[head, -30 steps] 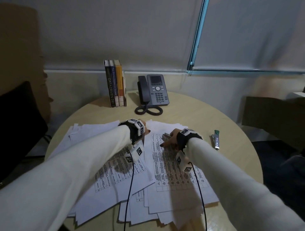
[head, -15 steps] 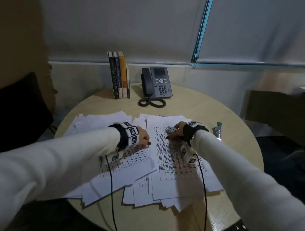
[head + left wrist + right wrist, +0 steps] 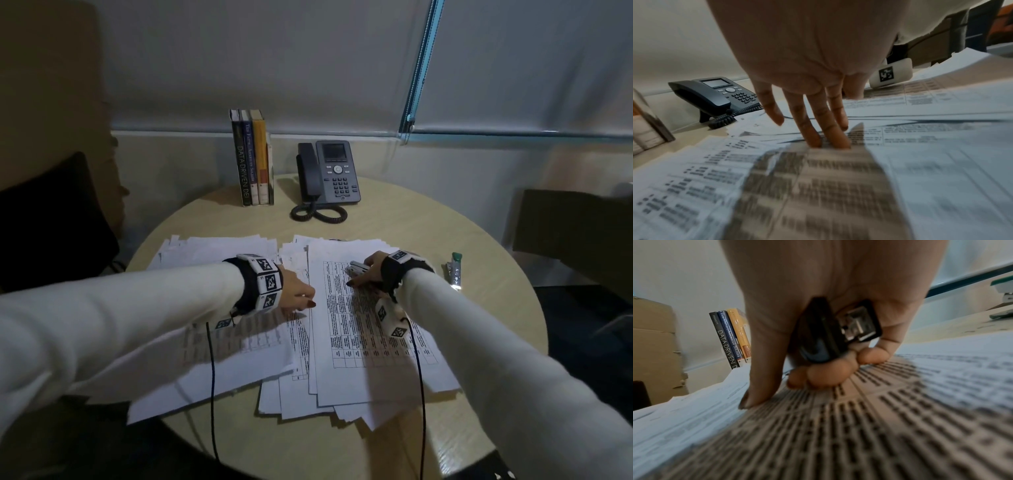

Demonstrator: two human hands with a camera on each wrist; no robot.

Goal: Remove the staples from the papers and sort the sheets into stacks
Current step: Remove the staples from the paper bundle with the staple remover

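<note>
Printed sheets with tables cover the round table in two loose piles, the left pile (image 3: 219, 356) and the right pile (image 3: 373, 346). My left hand (image 3: 296, 294) lies on the left pile's right edge, its straight fingers (image 3: 813, 138) pressing down on the paper. My right hand (image 3: 368, 274) rests on the top of the right pile and grips a black staple remover (image 3: 830, 335) in curled fingers, the thumb (image 3: 758, 386) touching the sheet. The tool's metal end (image 3: 356, 266) pokes out toward the left.
A green-tipped stapler (image 3: 455, 270) lies at the right of the table. A desk phone (image 3: 329, 174) with coiled cord and three upright books (image 3: 253, 157) stand at the back. A dark chair (image 3: 44, 219) is at the left, a cardboard box (image 3: 575, 236) at the right.
My left hand has moved back toward me and now presses on the left pile's edge. The right hand has stayed on the right pile with the staple remover.
</note>
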